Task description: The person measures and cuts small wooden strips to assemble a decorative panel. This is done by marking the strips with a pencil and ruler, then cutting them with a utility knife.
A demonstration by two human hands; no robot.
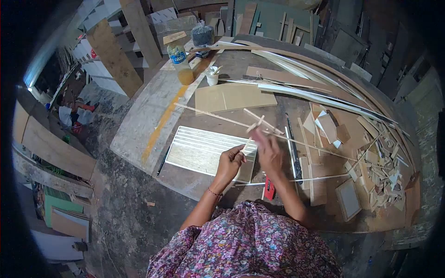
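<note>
My left hand (228, 166) is closed in a pinch round a thin wooden strip (248, 144), which points up and away from me. Close beside it on the right is my right hand (270, 152), its fingers smeared by motion. A small pale piece (255, 124) shows at the right fingertips; whether they grip it I cannot make out. Under and left of my hands lies a pale panel (199, 155) with raised strips along its far side. A red cutter (269, 189) rests below my right hand. Long thin wooden sticks (310, 146) lie beyond and to the right.
A pile of wood offcuts (387, 178) covers the table's right side. Farther back are a brown board (236, 97), a white cup (212, 76), a plastic bottle (177, 58) and long strips (315, 97). A dark pen (163, 161) lies left of the panel. Another person (69, 113) is at far left.
</note>
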